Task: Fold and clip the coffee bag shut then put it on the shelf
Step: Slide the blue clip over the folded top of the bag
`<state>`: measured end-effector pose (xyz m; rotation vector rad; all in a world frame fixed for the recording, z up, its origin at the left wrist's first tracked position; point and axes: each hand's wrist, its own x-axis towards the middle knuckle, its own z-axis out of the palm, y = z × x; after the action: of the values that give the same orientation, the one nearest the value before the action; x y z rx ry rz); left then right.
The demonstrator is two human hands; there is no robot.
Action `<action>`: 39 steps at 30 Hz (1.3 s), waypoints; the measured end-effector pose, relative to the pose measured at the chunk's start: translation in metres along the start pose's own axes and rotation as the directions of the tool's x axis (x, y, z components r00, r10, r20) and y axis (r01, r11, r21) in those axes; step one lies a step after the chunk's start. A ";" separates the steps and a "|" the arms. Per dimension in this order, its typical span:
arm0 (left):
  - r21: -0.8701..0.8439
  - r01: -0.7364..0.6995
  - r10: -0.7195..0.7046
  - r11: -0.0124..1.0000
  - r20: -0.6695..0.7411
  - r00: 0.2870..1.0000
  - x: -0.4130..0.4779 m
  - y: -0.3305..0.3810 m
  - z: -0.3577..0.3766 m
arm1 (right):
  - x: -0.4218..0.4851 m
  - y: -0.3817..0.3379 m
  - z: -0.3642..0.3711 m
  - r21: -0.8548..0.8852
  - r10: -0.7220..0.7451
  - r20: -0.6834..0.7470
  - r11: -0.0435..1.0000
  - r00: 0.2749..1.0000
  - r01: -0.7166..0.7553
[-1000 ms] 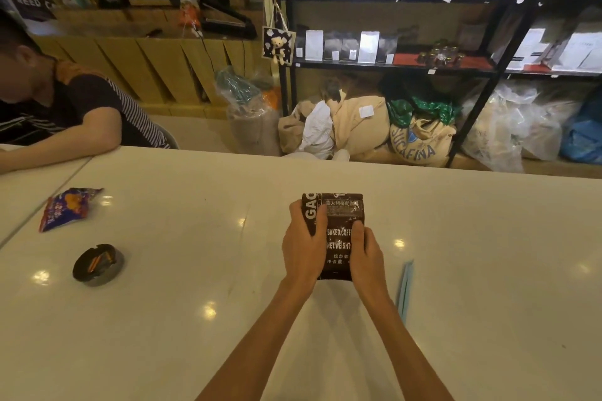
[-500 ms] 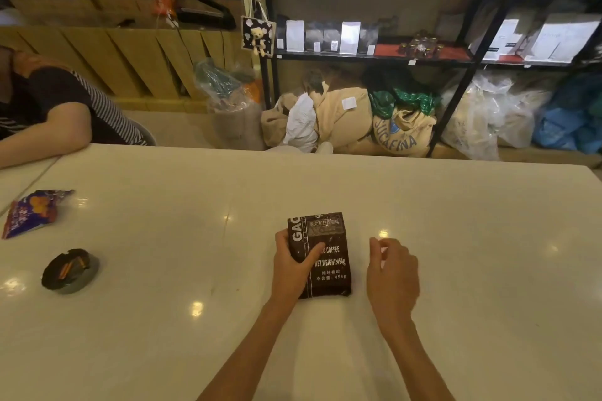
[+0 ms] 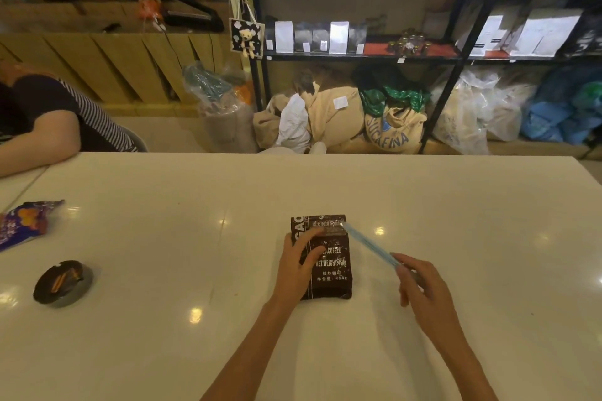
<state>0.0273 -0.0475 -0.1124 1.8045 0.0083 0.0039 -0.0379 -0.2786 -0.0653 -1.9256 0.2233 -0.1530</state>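
A dark brown coffee bag (image 3: pixel 332 265) with white lettering lies flat on the white table (image 3: pixel 163 238), its top folded over. My left hand (image 3: pixel 298 265) presses on the bag's left side, fingers reaching the fold. My right hand (image 3: pixel 423 286) holds one end of a long blue clip (image 3: pixel 368 242). The clip's far end points at the bag's folded top right corner. A black metal shelf (image 3: pixel 358 55) stands behind the table with white and grey pouches on it.
A dark ashtray (image 3: pixel 63 282) and a purple snack wrapper (image 3: pixel 24 223) lie at the table's left. A person in a striped top (image 3: pixel 62 117) leans on the far left. Sacks and plastic bags (image 3: pixel 387 120) crowd the floor under the shelf.
My right hand left the bag, picked the blue clip off the table to its right and brought its tip to the folded top. My left hand stayed on the bag.
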 end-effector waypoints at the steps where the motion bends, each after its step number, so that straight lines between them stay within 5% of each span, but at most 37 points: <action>1: 0.010 -0.004 0.004 1.000 0.019 1.000 0.000 -0.001 0.000 | 0.006 -0.003 -0.002 0.021 -0.014 0.038 1.000 0.999 0.013; 5: -0.035 -0.002 0.004 0.999 0.037 0.999 0.001 -0.003 -0.001 | 0.026 -0.030 -0.014 0.252 0.004 -0.033 0.968 0.999 0.005; 10: -0.014 -0.018 0.018 1.000 0.004 1.000 0.003 -0.001 0.002 | 0.038 -0.083 -0.040 0.307 -0.213 -0.195 0.914 0.957 0.266; 13: 0.001 -0.020 0.020 1.000 -0.011 1.000 0.006 -0.002 0.005 | 0.041 -0.104 -0.006 0.147 -0.352 -0.080 0.921 0.932 0.361; 17: -0.022 -0.007 0.008 1.000 0.048 0.999 0.005 0.005 0.005 | 0.046 -0.075 0.054 -0.337 -0.378 0.264 0.826 0.887 0.452; 21: 0.033 -0.075 0.075 0.997 0.000 0.997 0.003 0.008 -0.002 | 0.050 -0.054 0.073 -0.373 -0.422 0.359 0.752 0.832 0.543; 28: 0.037 -0.084 0.085 0.996 -0.009 0.996 0.008 0.001 -0.007 | 0.057 -0.058 0.079 -0.212 -0.221 0.462 0.913 0.859 0.349; 32: 0.004 -0.024 0.025 1.000 -0.069 0.997 0.010 0.000 -0.006 | 0.058 -0.057 0.052 -0.312 -0.044 0.440 0.929 0.897 0.198; 35: -0.100 0.060 -0.070 0.993 -0.096 0.993 0.008 0.000 -0.007 | 0.049 -0.048 0.038 0.102 0.041 0.295 0.992 0.955 -0.074; 39: -0.069 -0.020 0.010 0.997 -0.139 0.990 0.000 0.009 0.003 | 0.025 -0.051 0.075 0.657 0.239 0.080 0.718 0.968 -0.232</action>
<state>0.0272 -0.0521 -0.1043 1.7306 0.0922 0.1387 0.0067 -0.1984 -0.0444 -1.1641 0.3661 -0.0567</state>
